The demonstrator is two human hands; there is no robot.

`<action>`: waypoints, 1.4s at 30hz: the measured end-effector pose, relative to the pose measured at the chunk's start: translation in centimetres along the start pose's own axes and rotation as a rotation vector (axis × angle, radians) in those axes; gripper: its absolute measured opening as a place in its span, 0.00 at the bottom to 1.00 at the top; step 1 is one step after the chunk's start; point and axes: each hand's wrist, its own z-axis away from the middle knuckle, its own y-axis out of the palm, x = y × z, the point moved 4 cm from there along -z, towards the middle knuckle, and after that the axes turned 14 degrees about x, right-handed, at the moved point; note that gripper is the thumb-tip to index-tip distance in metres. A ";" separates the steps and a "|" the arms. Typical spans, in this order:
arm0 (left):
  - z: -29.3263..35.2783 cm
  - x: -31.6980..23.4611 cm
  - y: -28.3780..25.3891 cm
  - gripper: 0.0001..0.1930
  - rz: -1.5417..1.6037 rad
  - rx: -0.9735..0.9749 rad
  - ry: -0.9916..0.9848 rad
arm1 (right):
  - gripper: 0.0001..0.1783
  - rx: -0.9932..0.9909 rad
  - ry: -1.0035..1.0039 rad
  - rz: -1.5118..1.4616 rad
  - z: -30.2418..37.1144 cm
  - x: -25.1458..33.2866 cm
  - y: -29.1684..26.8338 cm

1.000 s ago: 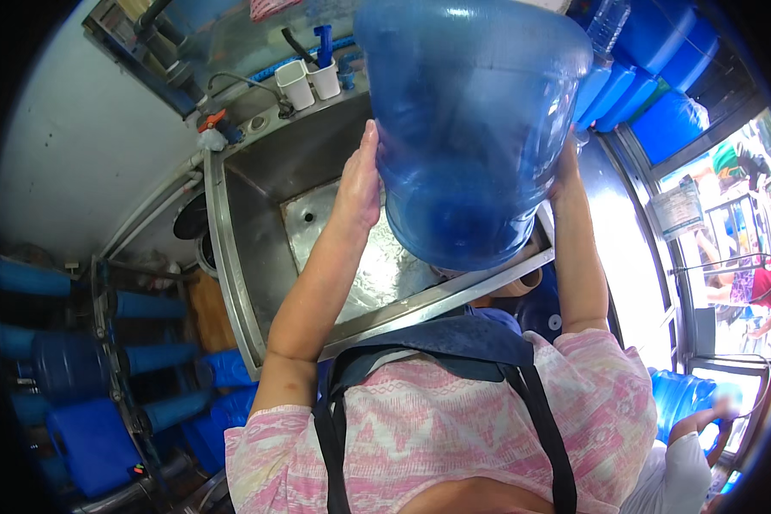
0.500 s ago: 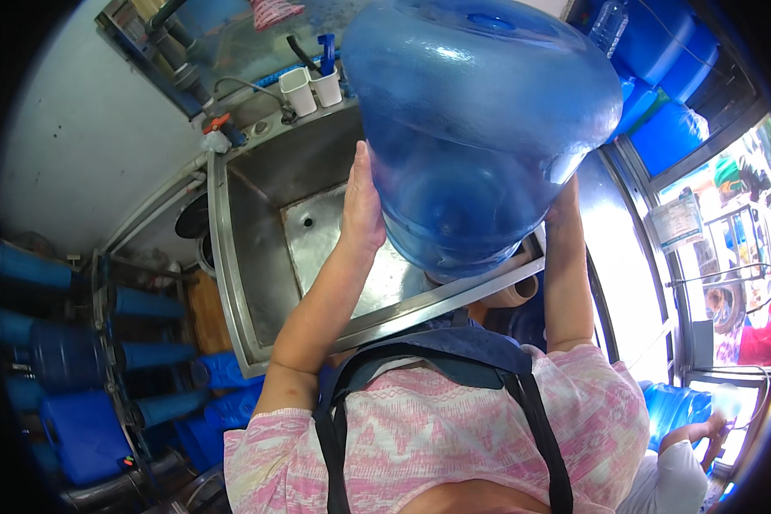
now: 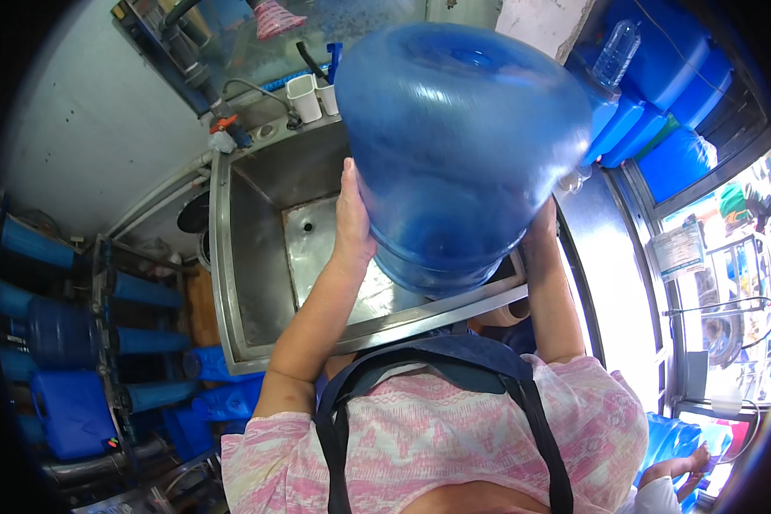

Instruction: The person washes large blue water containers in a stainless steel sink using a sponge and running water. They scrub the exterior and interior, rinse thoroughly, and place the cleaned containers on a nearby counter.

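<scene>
A big blue see-through water jug [image 3: 454,146] is between my two hands, over the right part of a steel sink [image 3: 253,313]. One broad rounded end with a dimple in its middle faces up and away from me. My left hand [image 3: 352,216] presses flat along the jug's left side, fingers pointing away. On the opposite side my right hand [image 3: 541,230] holds the jug, its fingers mostly hidden behind it. The jug's lower end is close to the sink's front rim, and I cannot tell whether they touch.
White holders [image 3: 303,98] with brushes and an orange-handled tap [image 3: 223,125] are at the sink's back left. Blue containers [image 3: 625,128] and a clear bottle [image 3: 617,53] stand back right. Blue cylinders [image 3: 150,291] line the left. At lower right, another person's arm [image 3: 672,469] is near blue jugs.
The jug has moved left and a little nearer to me, with both hands still on its sides. The view has shifted slightly. The other person at lower right has moved lower in the picture.
</scene>
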 end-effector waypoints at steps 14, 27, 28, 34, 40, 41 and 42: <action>2.1 -2.1 -3.6 0.29 -0.026 0.016 0.043 | 0.34 0.016 -0.006 -0.011 2.6 -6.9 1.4; 7.1 -7.2 -8.7 0.27 -0.057 -0.034 -0.005 | 0.42 -0.264 0.286 -0.212 9.5 -8.4 11.9; 7.4 -7.3 -9.1 0.27 -0.037 -0.090 -0.030 | 0.42 -0.248 0.274 -0.233 9.7 -8.6 12.4; 7.9 -8.8 -8.8 0.26 -0.032 -0.091 -0.093 | 0.34 -0.015 0.083 -0.334 10.7 -8.1 14.0; 7.0 -9.2 -6.1 0.26 -0.027 0.050 -0.083 | 0.41 0.092 0.023 -0.433 11.3 -7.1 11.8; 6.7 -9.0 -5.4 0.26 -0.036 0.072 -0.086 | 0.44 0.108 0.025 -0.418 11.5 -6.6 11.0; 6.4 -8.9 -4.3 0.26 -0.061 0.128 -0.057 | 0.44 0.125 0.058 -0.083 11.7 -5.7 9.9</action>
